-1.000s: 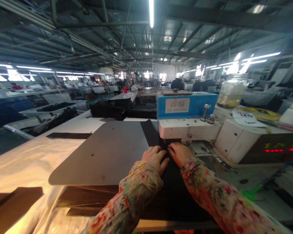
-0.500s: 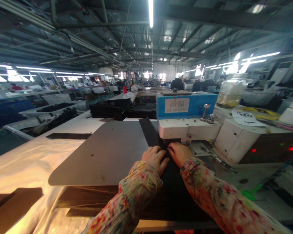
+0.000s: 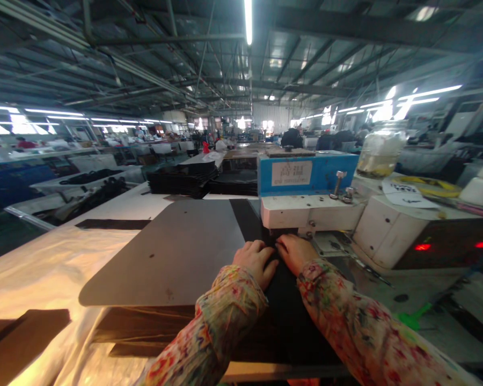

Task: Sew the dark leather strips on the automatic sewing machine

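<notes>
A strip of black material (image 3: 245, 219) lies along the right side of a grey metal plate (image 3: 165, 252) and runs under the head of a blue and white machine (image 3: 306, 177). My left hand (image 3: 255, 260) rests on the black material with its fingers bent and the thumb apart, at the plate's right edge. Just right of it, my right hand (image 3: 295, 252) has its fingers pressed together on the material, right below the machine head. The right fingertips are partly hidden against the dark material.
Stacks of black sheets (image 3: 181, 179) stand behind the plate. A glass jar (image 3: 382, 150), a yellow coil (image 3: 430, 186) and a white control box (image 3: 402, 230) are at the right. Brown sheets (image 3: 28, 343) lie at the lower left.
The far end of the black strip has come down flat beside the plate. Both hands have hardly moved. A red light on the control box looks wider.
</notes>
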### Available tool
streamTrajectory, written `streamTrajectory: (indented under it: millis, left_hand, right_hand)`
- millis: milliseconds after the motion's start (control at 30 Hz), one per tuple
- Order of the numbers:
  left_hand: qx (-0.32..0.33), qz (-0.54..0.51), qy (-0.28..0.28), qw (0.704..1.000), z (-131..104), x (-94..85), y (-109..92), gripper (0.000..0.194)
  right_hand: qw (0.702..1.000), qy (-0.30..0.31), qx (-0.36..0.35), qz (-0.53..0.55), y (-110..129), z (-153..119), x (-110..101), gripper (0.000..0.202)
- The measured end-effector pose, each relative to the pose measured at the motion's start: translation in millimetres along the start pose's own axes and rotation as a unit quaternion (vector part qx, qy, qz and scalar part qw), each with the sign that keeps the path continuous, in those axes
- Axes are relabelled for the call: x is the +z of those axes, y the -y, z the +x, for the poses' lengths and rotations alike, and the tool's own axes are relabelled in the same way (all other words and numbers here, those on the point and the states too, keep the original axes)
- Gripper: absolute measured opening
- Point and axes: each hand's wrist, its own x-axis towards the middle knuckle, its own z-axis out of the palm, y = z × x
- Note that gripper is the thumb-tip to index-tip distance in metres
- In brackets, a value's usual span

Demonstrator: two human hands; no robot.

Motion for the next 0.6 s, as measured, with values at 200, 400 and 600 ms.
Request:
streamTrajectory:
  millis: [200,400,600]
  left_hand:
    - [0.001,0.001,0.003,1.000,-0.5,-1.7,-0.4,0.029]
    - [0.006,0.001,-0.005,1.000,-0.7,-0.9,-0.4,0.029]
    - [0.011,0.001,-0.001,1.000,-0.3,-0.1,0.4,0.028]
  right_hand:
    - [1.000,-0.007,-0.004,-0.004,-0.1,-0.2,0.8,0.015]
    - [1.000,-0.005,-0.009,-0.009,-1.1,0.1,2.1,0.015]
    - [1.000,-0.004,-0.007,-0.007,-1.0,0.4,1.6,0.016]
